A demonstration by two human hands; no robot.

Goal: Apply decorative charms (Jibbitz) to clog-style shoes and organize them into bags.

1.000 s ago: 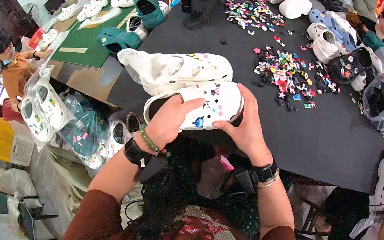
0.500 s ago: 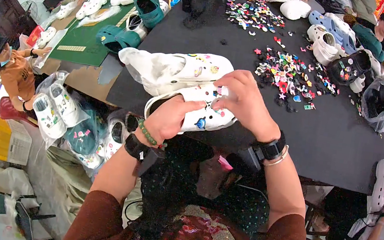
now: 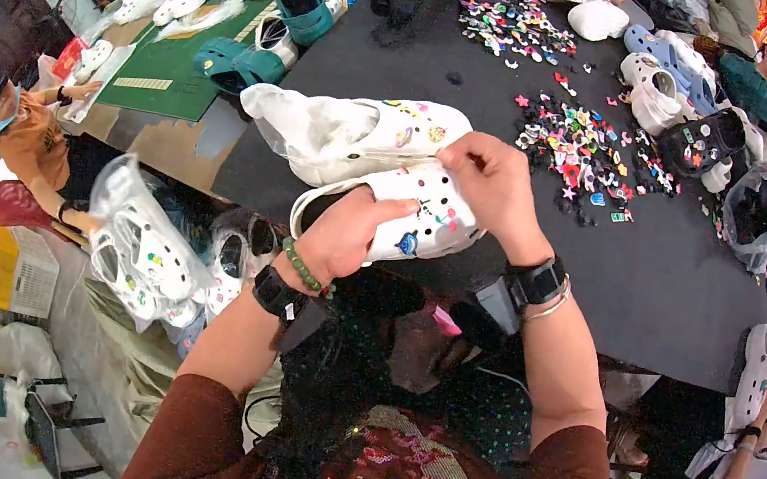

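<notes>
We note the left hand (image 3: 344, 233) gripping the white perforated foam clog (image 3: 408, 215) at its heel side over the near edge of the black bench (image 3: 699, 292), steadying it while the right hand (image 3: 490, 181) pinches at its toe holes, loose coloured charms (image 3: 581, 151) within reach.

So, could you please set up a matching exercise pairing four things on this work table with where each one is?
1. white perforated clog
2. white clog in a clear plastic bag
3. heap of small colourful charms
4. teal clogs

A. on the green mat at the far left
B. held in both hands
C. loose on the black tabletop, right of the hands
D. lying just beyond the held clog

Pairs: 1-B, 2-D, 3-C, 4-A
</notes>
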